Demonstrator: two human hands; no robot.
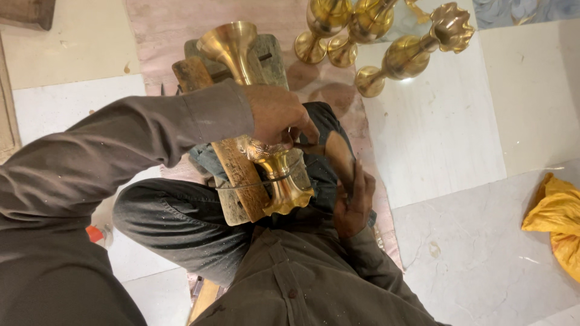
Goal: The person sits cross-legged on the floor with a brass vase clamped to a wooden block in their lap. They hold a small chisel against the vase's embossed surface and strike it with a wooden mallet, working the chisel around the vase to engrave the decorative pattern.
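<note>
The brass vase [266, 154] lies across a wooden block [238, 175] on the person's lap, propped there to keep it steady. The left hand [281, 118] pinches a small tool against its neck; the right hand [353, 202] grips a wooden mallet [339, 158] (more brass vases [386, 36] stand on the tiled floor [447, 133]).

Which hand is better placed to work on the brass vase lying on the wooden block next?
Probably the right hand: it grips the brown tool beside the brass vase, while the left hand pins the vase down.
</note>
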